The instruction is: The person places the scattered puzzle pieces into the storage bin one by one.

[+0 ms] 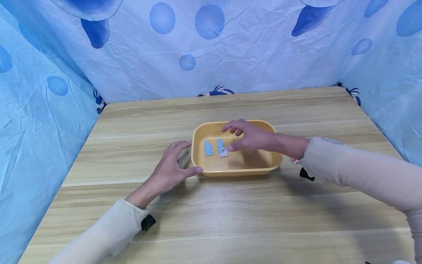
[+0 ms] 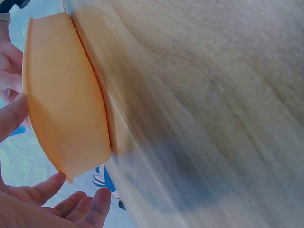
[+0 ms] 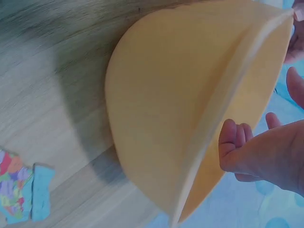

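Currently one yellow rounded-rectangular plastic tub (image 1: 237, 172) toward desk's (image 1: 211, 220) far edge, two flat mostly-blue pieces (image 1: 208, 148) inside; left hand (image 1: 169, 164) spread, touching tub; right hand (image 1: 250, 137) relaxed above.

In the head view, the right hand (image 1: 252, 138) hides part of the far rim of the tub (image 1: 235, 171), and whether its thumb touches the blue-and-pink piece (image 1: 221, 146) cannot be told; that piece's print is too small to make out. The right sleeve (image 1: 356, 165) covers most of a patterned piece (image 3: 13, 183), which the right wrist view cuts off at its left edge. The left wrist view crops the left hand (image 1: 168, 167).
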`<move>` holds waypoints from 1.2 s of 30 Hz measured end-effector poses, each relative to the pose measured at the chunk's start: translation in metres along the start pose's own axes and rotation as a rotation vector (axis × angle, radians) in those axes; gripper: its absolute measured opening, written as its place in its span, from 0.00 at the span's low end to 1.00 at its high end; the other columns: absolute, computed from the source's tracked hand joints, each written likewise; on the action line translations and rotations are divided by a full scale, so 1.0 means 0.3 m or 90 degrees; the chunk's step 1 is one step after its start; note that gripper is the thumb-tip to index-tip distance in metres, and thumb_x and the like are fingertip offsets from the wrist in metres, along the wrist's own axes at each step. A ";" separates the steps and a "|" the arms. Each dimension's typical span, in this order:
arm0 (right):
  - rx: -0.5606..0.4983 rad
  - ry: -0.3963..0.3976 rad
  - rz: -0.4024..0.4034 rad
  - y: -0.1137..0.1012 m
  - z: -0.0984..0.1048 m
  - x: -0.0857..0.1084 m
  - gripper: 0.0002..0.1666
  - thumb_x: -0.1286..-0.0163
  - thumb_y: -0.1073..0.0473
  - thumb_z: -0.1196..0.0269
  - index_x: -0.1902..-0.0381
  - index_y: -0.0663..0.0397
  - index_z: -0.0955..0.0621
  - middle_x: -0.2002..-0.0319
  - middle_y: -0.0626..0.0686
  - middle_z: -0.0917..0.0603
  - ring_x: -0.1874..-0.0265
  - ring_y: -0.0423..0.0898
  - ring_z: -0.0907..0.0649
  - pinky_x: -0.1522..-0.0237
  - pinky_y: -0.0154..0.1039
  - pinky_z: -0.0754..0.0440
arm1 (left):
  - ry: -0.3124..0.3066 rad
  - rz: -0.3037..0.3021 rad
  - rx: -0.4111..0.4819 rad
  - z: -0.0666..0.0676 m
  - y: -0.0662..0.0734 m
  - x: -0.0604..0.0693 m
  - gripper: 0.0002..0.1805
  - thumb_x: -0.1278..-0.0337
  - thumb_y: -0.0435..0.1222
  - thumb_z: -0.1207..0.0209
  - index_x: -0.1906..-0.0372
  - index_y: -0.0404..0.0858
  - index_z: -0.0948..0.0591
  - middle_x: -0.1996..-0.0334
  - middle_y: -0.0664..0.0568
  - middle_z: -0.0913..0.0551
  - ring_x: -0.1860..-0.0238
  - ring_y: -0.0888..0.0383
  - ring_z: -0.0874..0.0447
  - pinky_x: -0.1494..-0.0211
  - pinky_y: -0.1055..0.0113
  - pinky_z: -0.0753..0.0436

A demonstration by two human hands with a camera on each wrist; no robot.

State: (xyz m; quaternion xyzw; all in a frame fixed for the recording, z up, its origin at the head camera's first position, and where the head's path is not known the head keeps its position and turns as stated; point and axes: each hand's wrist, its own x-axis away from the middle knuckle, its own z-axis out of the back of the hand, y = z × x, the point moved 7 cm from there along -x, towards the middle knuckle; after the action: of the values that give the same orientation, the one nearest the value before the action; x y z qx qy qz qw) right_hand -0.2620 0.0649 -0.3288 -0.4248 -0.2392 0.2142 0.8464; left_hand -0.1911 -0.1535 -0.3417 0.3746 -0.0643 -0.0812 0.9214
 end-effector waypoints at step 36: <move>0.013 0.126 -0.003 0.064 0.266 0.228 0.35 0.39 0.56 0.30 0.35 0.46 0.30 0.40 0.55 0.28 0.42 0.54 0.29 0.47 0.51 0.27 | -0.008 -0.005 0.023 0.001 -0.002 -0.001 0.47 0.59 0.52 0.27 0.32 0.44 0.34 0.29 0.49 0.41 0.31 0.50 0.43 0.40 0.49 0.26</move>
State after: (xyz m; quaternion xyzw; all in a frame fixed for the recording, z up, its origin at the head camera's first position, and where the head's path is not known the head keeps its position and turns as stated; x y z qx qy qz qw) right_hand -0.2574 0.1633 -0.2876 -0.4345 -0.1534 0.1714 0.8708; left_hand -0.1917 -0.1540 -0.3420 0.3910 -0.0700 -0.0856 0.9137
